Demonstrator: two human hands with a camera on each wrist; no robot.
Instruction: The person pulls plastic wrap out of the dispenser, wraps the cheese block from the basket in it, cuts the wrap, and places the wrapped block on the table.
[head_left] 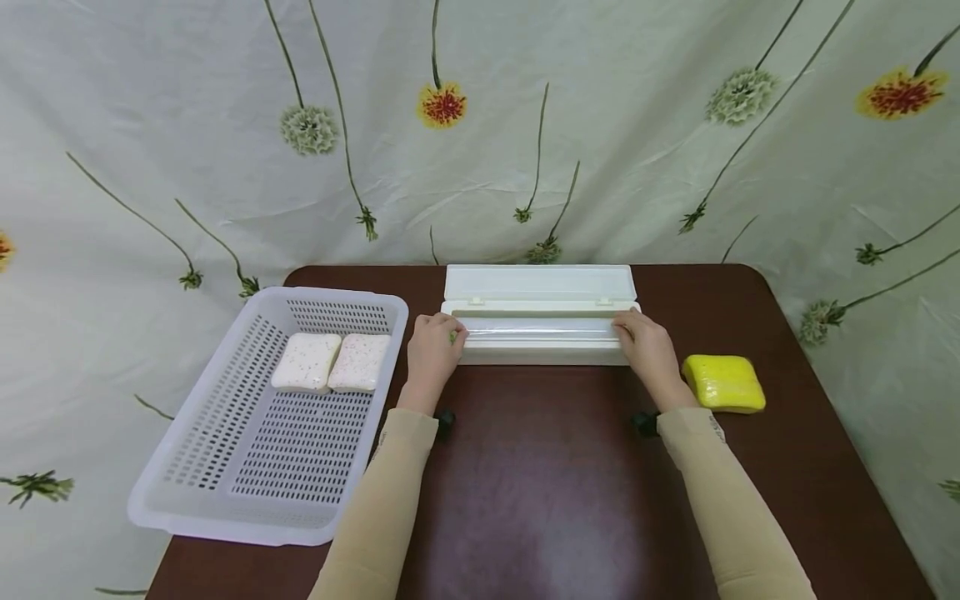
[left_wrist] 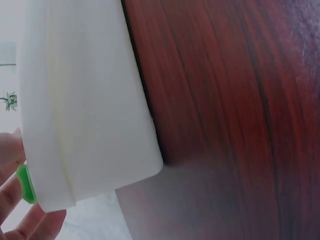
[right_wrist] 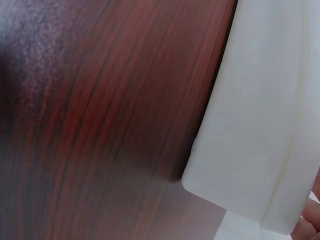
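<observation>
A long white cling film dispenser (head_left: 542,355) sits at the far side of the table with its hinged lid (head_left: 540,283) tipped back. Across its opening lies clear cling film (head_left: 536,328). My left hand (head_left: 433,354) pinches the film at the left end, beside a small green slider (left_wrist: 26,184) on the box's end. At the right end, my right hand (head_left: 647,350) pinches the film with thumb and fingers. In both wrist views the box's front wall hides much of the fingers.
On the left stands a white plastic basket (head_left: 202,521) holding two speckled white sponge-like blocks (head_left: 306,362). A yellow wrapped block (head_left: 724,383) lies on the brown table (head_left: 540,500), right of my right hand. Behind hangs a flowered cloth (head_left: 480,183).
</observation>
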